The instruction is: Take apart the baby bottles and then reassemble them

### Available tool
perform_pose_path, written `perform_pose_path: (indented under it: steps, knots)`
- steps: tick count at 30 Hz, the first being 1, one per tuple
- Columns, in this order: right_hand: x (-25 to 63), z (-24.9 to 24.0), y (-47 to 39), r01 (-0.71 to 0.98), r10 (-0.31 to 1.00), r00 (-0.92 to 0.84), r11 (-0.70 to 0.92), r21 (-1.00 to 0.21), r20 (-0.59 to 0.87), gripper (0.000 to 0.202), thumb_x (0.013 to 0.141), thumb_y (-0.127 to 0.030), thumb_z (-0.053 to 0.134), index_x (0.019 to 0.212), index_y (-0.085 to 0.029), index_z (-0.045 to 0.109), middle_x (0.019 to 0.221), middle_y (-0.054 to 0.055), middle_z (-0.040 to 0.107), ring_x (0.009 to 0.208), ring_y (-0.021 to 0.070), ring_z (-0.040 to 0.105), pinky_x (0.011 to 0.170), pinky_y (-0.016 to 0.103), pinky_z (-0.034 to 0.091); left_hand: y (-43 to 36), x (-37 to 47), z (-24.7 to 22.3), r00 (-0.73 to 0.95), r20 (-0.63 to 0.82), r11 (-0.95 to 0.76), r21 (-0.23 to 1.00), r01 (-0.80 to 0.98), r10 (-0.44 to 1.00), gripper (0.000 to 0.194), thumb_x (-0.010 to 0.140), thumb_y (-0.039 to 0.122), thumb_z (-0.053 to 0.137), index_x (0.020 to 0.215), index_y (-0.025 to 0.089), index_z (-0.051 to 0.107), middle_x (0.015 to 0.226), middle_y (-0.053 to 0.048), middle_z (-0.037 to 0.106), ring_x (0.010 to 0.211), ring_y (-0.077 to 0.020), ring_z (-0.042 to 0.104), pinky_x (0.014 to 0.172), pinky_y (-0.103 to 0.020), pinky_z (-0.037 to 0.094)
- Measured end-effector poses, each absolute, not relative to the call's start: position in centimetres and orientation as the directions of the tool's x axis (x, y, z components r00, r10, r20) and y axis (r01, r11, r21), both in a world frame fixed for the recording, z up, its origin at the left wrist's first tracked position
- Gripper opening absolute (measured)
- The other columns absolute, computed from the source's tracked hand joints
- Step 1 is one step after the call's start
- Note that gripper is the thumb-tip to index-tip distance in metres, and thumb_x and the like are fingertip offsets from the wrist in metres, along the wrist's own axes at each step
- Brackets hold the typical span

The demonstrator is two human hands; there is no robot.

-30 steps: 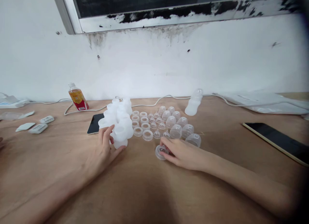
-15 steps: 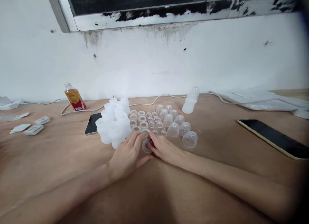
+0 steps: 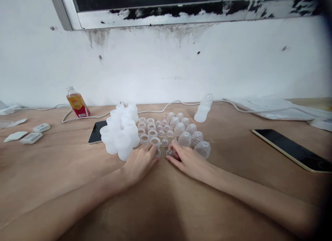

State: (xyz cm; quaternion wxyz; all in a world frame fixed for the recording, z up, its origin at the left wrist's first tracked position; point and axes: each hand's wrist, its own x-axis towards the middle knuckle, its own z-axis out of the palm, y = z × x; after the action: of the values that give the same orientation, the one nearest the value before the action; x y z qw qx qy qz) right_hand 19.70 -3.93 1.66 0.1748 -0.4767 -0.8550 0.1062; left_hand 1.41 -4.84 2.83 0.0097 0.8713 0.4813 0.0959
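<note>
My left hand [image 3: 142, 160] is closed at the near end of the collar rows, its fingertips on a translucent screw ring [image 3: 158, 153] that they partly cover. Just to the right, my right hand [image 3: 185, 158] pinches a clear bottle nipple [image 3: 168, 153] low over the table. Beyond my hands lie rows of rings [image 3: 155, 141], then rows of nipples [image 3: 164, 142], then clear domed caps [image 3: 185, 139]. Several frosted white baby bottles [image 3: 121, 133] stand packed together left of the rings. One capped baby bottle [image 3: 203, 108] stands alone at the back right.
A drink bottle [image 3: 78, 102] and a dark phone [image 3: 97, 132] are at the left, near small white packets [image 3: 31, 138]. Another phone [image 3: 293, 149] lies at the right. A white cable [image 3: 166, 110] runs along the wall, by a plastic bag [image 3: 269, 108].
My hands have moved apart; they were together over a ring. The right hand has shifted right with the nipple, while the left stays by the ring. The view has shifted slightly.
</note>
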Motion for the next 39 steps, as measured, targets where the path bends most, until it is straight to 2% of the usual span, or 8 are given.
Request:
perform_pose_path:
  steps: [8,12,16,19,22,27,34,39]
  knots:
    - [18.8,0.6,-2.5,0.819,0.861,-0.443,0.501,-0.280,0.249,0.016,0.081,-0.025,0.035,0.092,-0.016,0.041,0.068,0.005,0.056,0.056,0.0143,0.052,0.049,0.023,0.033,-4.1,1.8,2.4,0.596,0.189,-0.587,-0.105,0.803,0.781,0.020,0.085,0.025,0.031,0.086,0.014,0.048,0.090,-0.008,0.055,0.081,-0.0189,0.054,0.061,-0.029,0.046]
    - [18.8,0.7,-2.6,0.847,0.873,-0.437,0.481,-0.229,0.217,0.019,0.081,-0.030,0.036,0.093,-0.015,0.041,0.065,0.004,0.055,0.052,0.0147,0.052,0.046,0.023,0.032,-4.2,1.6,2.4,0.600,0.233,-0.591,-0.117,0.798,0.765,0.019,0.082,0.028,0.037,0.090,0.014,0.048,0.097,-0.008,0.053,0.086,-0.0207,0.053,0.059,-0.029,0.047]
    - [18.5,2.7,-2.7,0.876,0.866,-0.418,0.464,-0.132,0.272,0.030,0.081,-0.037,0.036,0.100,-0.015,0.042,0.071,0.006,0.058,0.056,0.0176,0.054,0.049,0.026,0.035,-4.6,1.2,2.7,0.604,0.273,-0.595,-0.122,0.794,0.749,0.020,0.080,0.027,0.041,0.093,0.014,0.049,0.104,-0.009,0.053,0.096,-0.0221,0.050,0.071,-0.031,0.046]
    - [17.6,4.3,-2.1,0.839,0.801,-0.477,0.537,-0.084,0.362,0.027,0.083,-0.031,0.035,0.100,-0.014,0.047,0.088,0.009,0.058,0.072,0.0191,0.055,0.059,0.029,0.039,-4.5,1.2,2.8,0.602,0.283,-0.591,-0.131,0.796,0.747,0.038,0.077,0.032,0.046,0.107,0.009,0.043,0.116,-0.015,0.046,0.108,-0.0263,0.042,0.084,-0.036,0.041]
    - [16.5,4.8,-1.0,0.750,0.710,-0.616,0.661,-0.020,0.342,0.023,0.082,-0.021,0.035,0.094,-0.013,0.053,0.090,0.009,0.058,0.086,0.0196,0.051,0.071,0.029,0.039,-4.2,1.3,2.3,0.565,0.237,-0.556,-0.111,0.824,0.790,0.060,0.074,0.041,0.048,0.118,0.003,0.033,0.125,-0.023,0.036,0.113,-0.0306,0.038,0.084,-0.039,0.041]
    - [15.2,4.2,0.7,0.693,0.663,-0.698,0.721,0.021,0.269,0.021,0.079,-0.013,0.038,0.088,-0.011,0.057,0.085,0.009,0.059,0.085,0.0186,0.049,0.076,0.029,0.036,-4.3,1.4,1.6,0.541,0.244,-0.533,-0.104,0.840,0.804,0.066,0.074,0.046,0.046,0.120,0.001,0.030,0.125,-0.023,0.036,0.113,-0.0303,0.039,0.082,-0.037,0.043]
    - [13.4,4.6,3.8,0.647,0.644,-0.734,0.759,-0.065,0.215,0.016,0.075,-0.019,0.048,0.083,-0.014,0.061,0.085,0.007,0.061,0.082,0.0172,0.053,0.069,0.025,0.037,-6.0,-1.6,5.6,0.567,0.479,-0.597,-0.106,0.795,0.670,0.038,0.079,0.035,0.041,0.112,0.015,0.040,0.112,-0.011,0.050,0.101,-0.0218,0.048,0.081,-0.036,0.043]
    - [11.6,4.2,4.9,0.667,0.657,-0.734,0.745,0.000,0.174,0.013,0.072,-0.017,0.050,0.079,-0.015,0.061,0.076,0.005,0.062,0.072,0.0169,0.055,0.058,0.024,0.035,-5.5,-5.2,8.3,0.404,0.721,-0.538,-0.051,0.841,0.563,0.023,0.078,0.027,0.045,0.098,0.017,0.049,0.099,-0.007,0.056,0.093,-0.0195,0.051,0.082,-0.035,0.042]
